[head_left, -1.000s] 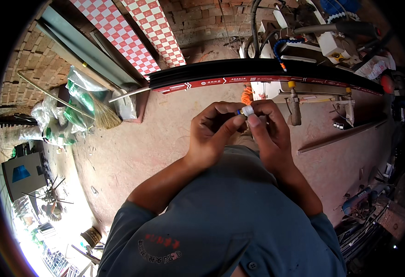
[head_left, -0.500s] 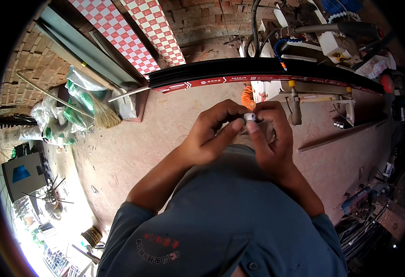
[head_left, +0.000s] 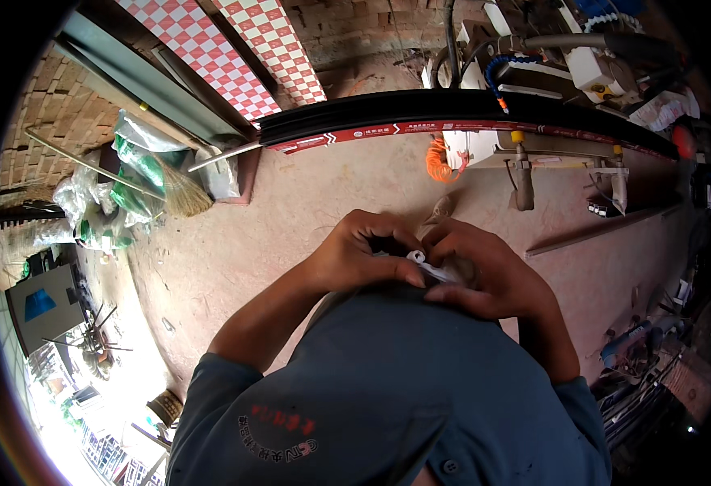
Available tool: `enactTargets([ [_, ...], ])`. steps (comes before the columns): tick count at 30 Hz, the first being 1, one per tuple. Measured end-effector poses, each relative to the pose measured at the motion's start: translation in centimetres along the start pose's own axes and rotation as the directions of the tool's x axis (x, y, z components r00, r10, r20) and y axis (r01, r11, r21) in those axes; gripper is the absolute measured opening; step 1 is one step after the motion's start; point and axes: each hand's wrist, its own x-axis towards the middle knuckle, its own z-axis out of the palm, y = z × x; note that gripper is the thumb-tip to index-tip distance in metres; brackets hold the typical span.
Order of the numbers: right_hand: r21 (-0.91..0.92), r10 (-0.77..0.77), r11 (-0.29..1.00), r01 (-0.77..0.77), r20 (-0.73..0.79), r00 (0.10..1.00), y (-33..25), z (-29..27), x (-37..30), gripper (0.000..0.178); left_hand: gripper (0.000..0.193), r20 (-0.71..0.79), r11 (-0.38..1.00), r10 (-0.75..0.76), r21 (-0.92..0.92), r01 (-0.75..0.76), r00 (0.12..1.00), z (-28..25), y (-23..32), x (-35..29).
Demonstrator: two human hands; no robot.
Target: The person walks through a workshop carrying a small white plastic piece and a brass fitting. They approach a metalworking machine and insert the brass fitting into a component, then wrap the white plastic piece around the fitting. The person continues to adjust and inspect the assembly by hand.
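In front of my torso I hold a small white roll [head_left: 416,257], its round end turned upward, between my two hands. My left hand [head_left: 363,253] is closed, with its thumb and bent fingers about the roll. A thin whitish strip [head_left: 440,274], apparently joined to the roll, runs toward my right hand [head_left: 493,271]. That hand is also closed, its fingers curled around the strip and its thumb low. Whether the roll is tape or plastic film I cannot tell, and my fingers hide part of it.
A bundle of long black profiles with a red label strip [head_left: 404,130] spans the space ahead. An orange coiled hose [head_left: 436,159] hangs beneath. At the left are a straw broom [head_left: 183,194] and plastic bags [head_left: 140,162]; checkered boards [head_left: 201,53] lean behind. A long bar [head_left: 598,232] lies at the right.
Both hands have come down closer to my torso with the white roll. Its end now faces up, and the thin whitish strip shows between my hands. My right hand has turned more sideways.
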Motion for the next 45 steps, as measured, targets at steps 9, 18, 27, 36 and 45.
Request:
enactTargets([
  [9,0.001,-0.024,1.0,0.024,-0.017,1.0,0.0,-0.1,0.3,0.017,0.028,-0.068,0.975,-0.135,-0.189,0.12,0.989,0.4,-1.1,-0.8],
  [18,0.182,0.143,0.977,-0.113,-0.164,0.976,-0.4,1.1,0.1,0.016,0.027,-0.118,0.969,-0.076,-0.244,0.045,0.99,0.5,-0.8,-0.8],
  [27,0.035,0.111,0.994,-0.106,-0.218,0.97,-1.1,0.9,0.1,0.01,0.026,-0.116,0.996,-0.014,-0.092,0.004,0.993,0.8,-0.4,-0.7],
  [36,-0.342,-0.111,0.94,-0.006,-0.32,0.941,-1.8,1.8,0.6,0.017,0.028,-0.013,0.841,0.244,0.501,-0.205,0.97,0.5,1.0,-0.2],
  [45,-0.329,-0.068,0.94,-0.088,-0.436,0.897,-0.9,3.2,0.2,0.018,0.019,0.115,0.794,0.177,0.57,-0.211,0.977,0.2,0.6,0.3],
])
